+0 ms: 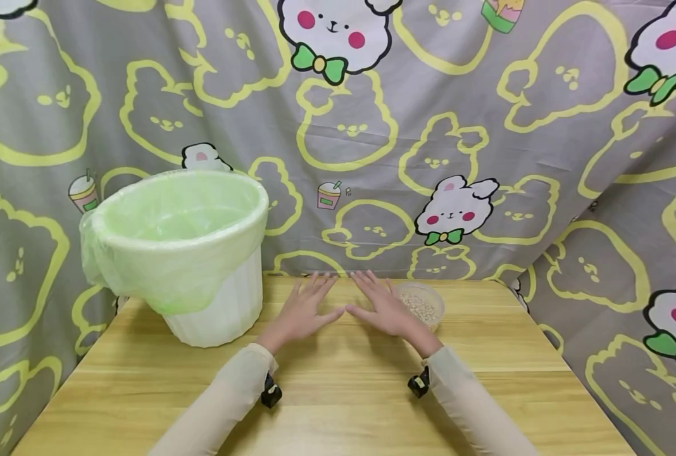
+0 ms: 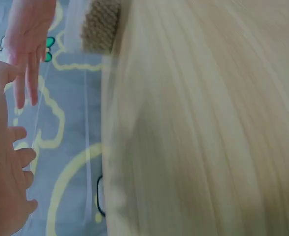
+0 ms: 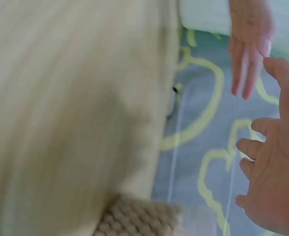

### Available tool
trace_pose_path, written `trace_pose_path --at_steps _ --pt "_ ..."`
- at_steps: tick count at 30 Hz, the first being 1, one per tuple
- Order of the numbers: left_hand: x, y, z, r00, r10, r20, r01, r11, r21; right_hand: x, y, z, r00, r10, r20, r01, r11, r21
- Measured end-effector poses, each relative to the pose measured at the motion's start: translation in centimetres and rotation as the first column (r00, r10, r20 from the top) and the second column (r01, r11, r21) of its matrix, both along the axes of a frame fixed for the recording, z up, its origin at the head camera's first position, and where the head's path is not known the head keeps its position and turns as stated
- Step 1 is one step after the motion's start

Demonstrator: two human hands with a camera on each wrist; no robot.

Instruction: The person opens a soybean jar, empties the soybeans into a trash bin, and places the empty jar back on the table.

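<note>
Above the back half of the wooden table, my left hand (image 1: 304, 311) is spread with fingers pointing forward, holding nothing. Mirroring it, my right hand (image 1: 388, 310) has its fingers extended too, and the thumbs of both come close together. Just right of the right hand stands a clear round tub (image 1: 442, 303) filled with small pale beans or kernels (image 1: 418, 306), partly hidden by that hand. The left wrist view shows the left hand (image 2: 6, 162) at its edge and the kernels (image 2: 101, 24) at the top. In the right wrist view the right hand (image 3: 277, 162) hangs apart from the tub.
A white ribbed bin (image 1: 215, 316) lined with a pale green plastic bag (image 1: 195, 272) stands at the table's back left. The wooden table (image 1: 338, 418) ends against a grey patterned curtain (image 1: 349, 171). Each wrist wears a small black camera.
</note>
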State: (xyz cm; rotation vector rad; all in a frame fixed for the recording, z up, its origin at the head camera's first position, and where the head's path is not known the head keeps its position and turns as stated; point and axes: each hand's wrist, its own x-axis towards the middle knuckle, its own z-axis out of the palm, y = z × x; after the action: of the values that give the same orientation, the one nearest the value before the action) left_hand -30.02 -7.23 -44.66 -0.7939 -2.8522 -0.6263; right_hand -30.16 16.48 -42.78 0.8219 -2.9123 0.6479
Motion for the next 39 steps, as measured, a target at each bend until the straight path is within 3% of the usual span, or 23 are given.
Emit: trace_pose_path --at_steps 3,6,11,14,19,21,23,29,34,36,39 --pt "-0.3 1.4 0.0 0.996 -0.033 0.078 0.021 0.989 0.144 -0.2 1.5 1.0 0.999 -0.011 0.047 0.015 0.996 -0.089" --pt "-0.6 3.0 -0.2 0.979 -0.079 0.189 0.017 0.951 0.310 -0.4 3.4 1.8 0.992 -0.019 0.124 0.044 0.978 -0.204" --pt "-0.7 5.6 -0.6 0.911 -0.180 0.372 -0.061 0.832 0.551 -0.7 7.1 2.6 0.967 -0.002 0.256 0.112 0.903 -0.414" --pt "-0.8 7.1 -1.0 0.876 -0.243 0.417 -0.094 0.761 0.642 -0.9 9.7 2.5 0.953 0.013 0.304 0.152 0.845 -0.513" --pt "-0.9 9.3 -1.9 0.845 -0.344 0.409 -0.108 0.639 0.761 -1.2 13.7 1.7 0.930 0.080 0.359 0.181 0.749 -0.637" --pt "-1.0 10.0 -2.2 0.845 -0.359 0.397 -0.107 0.614 0.782 -1.2 15.0 1.2 0.920 0.114 0.374 0.181 0.725 -0.665" --pt "-1.0 10.7 -2.4 0.848 -0.360 0.389 -0.104 0.607 0.788 -1.3 16.1 0.7 0.910 0.144 0.390 0.181 0.707 -0.684" --pt "-1.1 12.4 -2.9 0.861 -0.314 0.401 -0.119 0.641 0.758 -1.5 18.2 -1.1 0.868 0.245 0.431 0.155 0.692 -0.705" --pt "-1.0 13.3 -3.1 0.862 -0.309 0.401 -0.109 0.660 0.743 -2.0 18.7 -2.5 0.817 0.374 0.439 0.108 0.648 -0.754" --pt "-1.0 13.5 -3.2 0.860 -0.314 0.404 -0.108 0.660 0.743 -2.1 18.7 -3.0 0.800 0.409 0.439 0.105 0.626 -0.773" --pt "-1.1 13.9 -3.5 0.854 -0.326 0.405 -0.108 0.650 0.752 -2.3 19.0 -3.6 0.800 0.413 0.435 0.099 0.623 -0.775"
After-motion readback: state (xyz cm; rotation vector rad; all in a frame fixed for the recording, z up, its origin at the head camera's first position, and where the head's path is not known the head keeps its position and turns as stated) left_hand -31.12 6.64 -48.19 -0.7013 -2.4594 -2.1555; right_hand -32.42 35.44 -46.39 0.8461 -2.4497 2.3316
